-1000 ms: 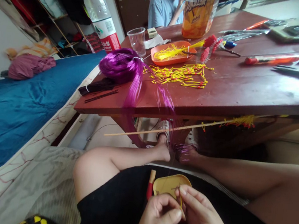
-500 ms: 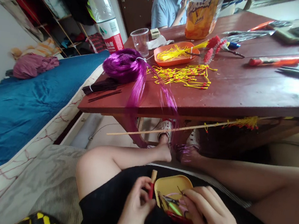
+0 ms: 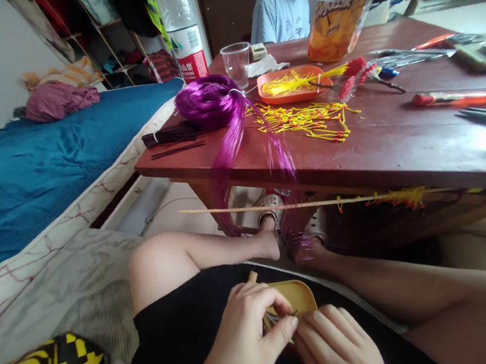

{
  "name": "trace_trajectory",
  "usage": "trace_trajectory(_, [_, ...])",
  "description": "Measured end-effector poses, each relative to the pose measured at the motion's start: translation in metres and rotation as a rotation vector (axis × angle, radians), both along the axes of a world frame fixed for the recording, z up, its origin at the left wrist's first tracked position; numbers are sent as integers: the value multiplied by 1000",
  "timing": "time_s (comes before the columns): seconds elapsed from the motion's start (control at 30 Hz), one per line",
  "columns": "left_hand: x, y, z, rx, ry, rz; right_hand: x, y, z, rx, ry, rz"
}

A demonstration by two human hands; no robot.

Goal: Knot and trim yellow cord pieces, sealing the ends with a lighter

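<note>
My left hand [image 3: 257,327] is closed, its thumb and index finger pinched together over a yellow tray [image 3: 300,294] on my lap. Right beside it, my right hand [image 3: 339,353] is closed too, with its fingertips meeting the left thumb. A thin dark strand [image 3: 295,314] pokes out at the fingertips; most of it is hidden. Above the left knuckles shows the pale end of a small red-and-tan stick [image 3: 252,276]; whether the left hand grips it, I cannot tell. The hands cover most of the tray's contents.
Ahead stands a dark red table [image 3: 377,146]. On it lie a purple fibre bundle [image 3: 208,103], yellow red-tipped stems [image 3: 305,118], an orange tray [image 3: 281,96] and dark sticks [image 3: 172,135]. A long thin stick [image 3: 266,209] extends below the table edge. A person [image 3: 283,11] sits beyond.
My left hand has moved right, across the tray, to meet my right hand. Its thumb and index finger have closed, and the red part of the stick is now covered. The view has shifted slightly.
</note>
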State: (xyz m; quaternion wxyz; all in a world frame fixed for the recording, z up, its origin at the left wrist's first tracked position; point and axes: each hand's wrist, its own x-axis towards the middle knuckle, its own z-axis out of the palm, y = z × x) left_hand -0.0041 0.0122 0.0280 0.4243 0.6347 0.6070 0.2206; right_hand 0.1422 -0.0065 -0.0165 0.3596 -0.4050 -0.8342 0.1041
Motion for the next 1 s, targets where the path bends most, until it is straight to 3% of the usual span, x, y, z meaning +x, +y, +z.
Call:
trace_trajectory(0.13, [0, 1, -10, -203, -171, 115, -1, 2, 0, -32, -1, -10])
trace_trajectory(0.33, [-4, 4, -16, -381, -447, 108, -2, 3, 1, -94, 73, -8])
trace_trajectory(0.5, [-5, 6, -14, -255, -276, 3, -2, 6, 3, -180, 125, -11])
trace_trajectory(0.67, [-11, 12, -7, -290, -214, -176, -3, 5, -6, -191, 135, 12])
trace_trajectory(0.8, [-15, 18, -7, -272, -191, -277, 0, 4, -11, -312, 145, 67])
trace_trajectory(0.9, [-14, 18, -16, -334, -330, -160, 3, 6, -6, -365, 163, 70])
trace_trajectory(1.0, [-11, 14, -25, -424, -521, 45, 3, 8, -2, -298, 149, 42])
